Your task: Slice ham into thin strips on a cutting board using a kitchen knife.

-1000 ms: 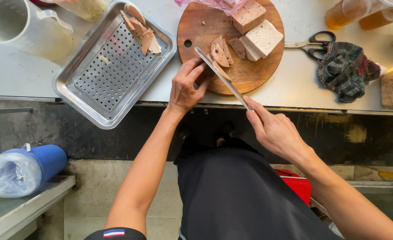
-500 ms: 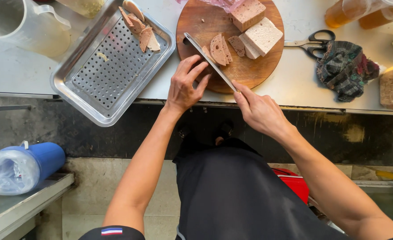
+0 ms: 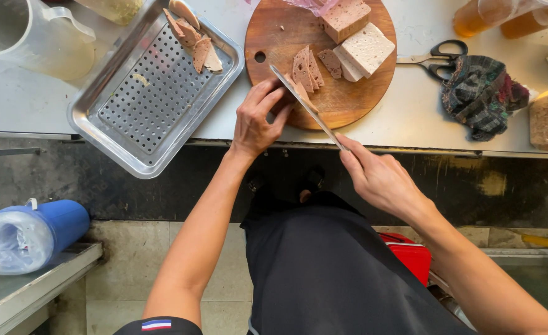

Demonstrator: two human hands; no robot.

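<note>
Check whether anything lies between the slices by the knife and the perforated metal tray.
Nothing visible does. The brown slices lie on the round wooden board; the perforated metal tray sits just left of it, with only bare white counter between. The left hand rests at the board's left edge.

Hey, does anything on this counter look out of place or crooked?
The perforated metal tray sits askew, its near corner jutting past the counter edge over the floor. Otherwise nothing stands out: the left hand steadies slices on the round board and the right hand holds the knife.

Place: kitchen prep counter | signs: wooden cutting board [image 3: 342, 102], perforated steel tray [image 3: 144, 105], scissors [image 3: 432, 59]
</note>
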